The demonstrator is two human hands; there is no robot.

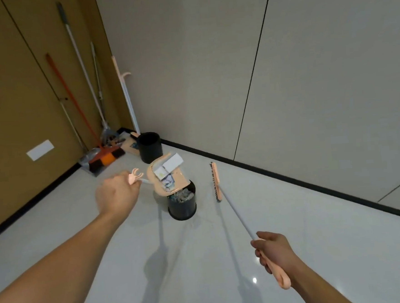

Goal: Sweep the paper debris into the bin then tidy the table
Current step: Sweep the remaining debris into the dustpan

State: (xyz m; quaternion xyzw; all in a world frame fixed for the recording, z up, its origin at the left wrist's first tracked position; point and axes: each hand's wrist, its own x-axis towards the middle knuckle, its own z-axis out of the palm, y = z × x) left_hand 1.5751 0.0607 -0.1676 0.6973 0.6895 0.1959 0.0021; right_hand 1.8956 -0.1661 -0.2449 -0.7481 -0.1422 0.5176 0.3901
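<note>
— Head view: what do you hold?
— My left hand (117,195) grips the dustpan (166,177), paper (172,162) tipped over the bin (182,203); my right hand (273,252) grips the broom (216,182).
— Around?
— Second bin (150,146) and leaning brooms (104,155) at eleven o'clock.

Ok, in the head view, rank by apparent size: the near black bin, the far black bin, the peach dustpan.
1. Near black bin and peach dustpan look alike.
2. Far black bin, though it stands further off.

Both arms outstretched — left hand (117,195) and right hand (273,252) each gripping handle.
</note>
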